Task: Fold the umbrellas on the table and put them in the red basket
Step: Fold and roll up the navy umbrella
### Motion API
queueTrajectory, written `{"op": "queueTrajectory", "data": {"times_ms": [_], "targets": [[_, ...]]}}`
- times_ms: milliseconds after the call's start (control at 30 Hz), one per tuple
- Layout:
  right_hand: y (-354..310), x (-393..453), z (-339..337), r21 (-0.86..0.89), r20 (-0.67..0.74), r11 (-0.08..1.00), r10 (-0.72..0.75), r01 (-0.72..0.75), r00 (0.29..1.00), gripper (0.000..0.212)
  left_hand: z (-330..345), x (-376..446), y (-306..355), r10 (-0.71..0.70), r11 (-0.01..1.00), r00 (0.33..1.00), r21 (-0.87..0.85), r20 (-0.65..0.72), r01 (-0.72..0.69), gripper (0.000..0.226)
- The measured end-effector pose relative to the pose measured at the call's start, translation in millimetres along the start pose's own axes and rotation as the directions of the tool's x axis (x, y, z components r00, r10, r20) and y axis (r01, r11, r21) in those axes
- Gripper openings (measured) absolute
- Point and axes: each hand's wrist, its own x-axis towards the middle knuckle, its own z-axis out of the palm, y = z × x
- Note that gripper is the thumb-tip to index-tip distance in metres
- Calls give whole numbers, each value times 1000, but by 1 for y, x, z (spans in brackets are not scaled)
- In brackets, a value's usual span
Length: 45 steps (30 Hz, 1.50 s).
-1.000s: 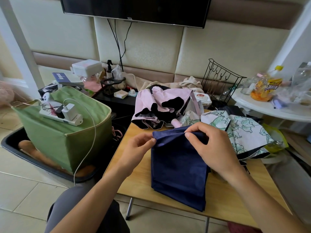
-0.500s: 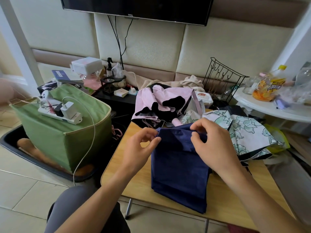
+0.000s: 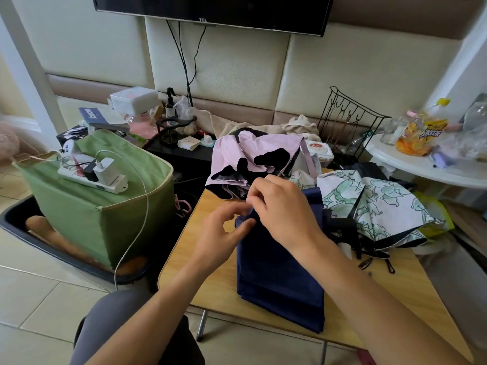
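A navy blue umbrella (image 3: 279, 272) lies flattened on the wooden table (image 3: 210, 280), its canopy folded into a long panel. My left hand (image 3: 224, 230) pinches the fabric at its top left corner. My right hand (image 3: 284, 209) lies over the top edge and pinches the cloth right beside the left one. A pink and black umbrella (image 3: 258, 156) lies crumpled at the table's far edge. A white umbrella with green flowers (image 3: 374, 204) lies spread open to the right. No red basket is in view.
A green fabric box (image 3: 105, 212) with a power strip (image 3: 92, 177) and white cable on top stands in a black tray left of the table. A black wire rack (image 3: 350, 119) stands behind. A white round table (image 3: 411, 164) with bottles is at the right.
My right hand has moved left along the navy umbrella's top edge until it meets my left hand. The top fabric is gathered closer together.
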Motion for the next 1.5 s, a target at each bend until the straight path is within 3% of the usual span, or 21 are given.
{"op": "queueTrajectory", "data": {"times_ms": [133, 300, 433, 567, 700, 800, 933, 1100, 1500], "targets": [[0, -4, 0, 79, -20, 997, -1, 3, 1000, 10, 1, 1, -1, -27, 999, 999, -33, -28, 26, 15], [7, -8, -2, -31, 43, 991, 133, -131, 990, 18, -1, 4, 1, -86, 970, 994, -233, -63, 69, 20], [7, -6, 0, 32, 37, 989, 140, -142, 989, 15, 3, 0, 4, -64, 965, 998, -255, -7, 60, 24], [7, -4, 4, 30, 12, 998, 62, -63, 998, 9, 0, 1, 3, -71, 954, 997, -292, -13, 64, 23], [4, -4, 4, 3, -75, 999, -35, 36, 997, 12, -1, 1, 1, -64, 973, 998, -223, -5, 61, 19], [2, -5, 4, -3, -63, 996, -92, 92, 994, 11, -1, 2, -1, -64, 983, 997, -171, 31, 69, 19], [3, -6, 3, 22, 7, 997, -68, 67, 998, 9, -3, 2, 3, -12, 986, 1000, -165, 2, 12, 22], [-1, -7, 3, -24, -57, 996, -89, 87, 994, 8, -5, 2, 6, -19, 971, 998, -238, -61, 4, 23], [-5, -4, 6, -35, 3, 989, -141, 141, 990, 7, -4, 0, 7, -13, 980, 999, -200, 29, 19, 29]]}}
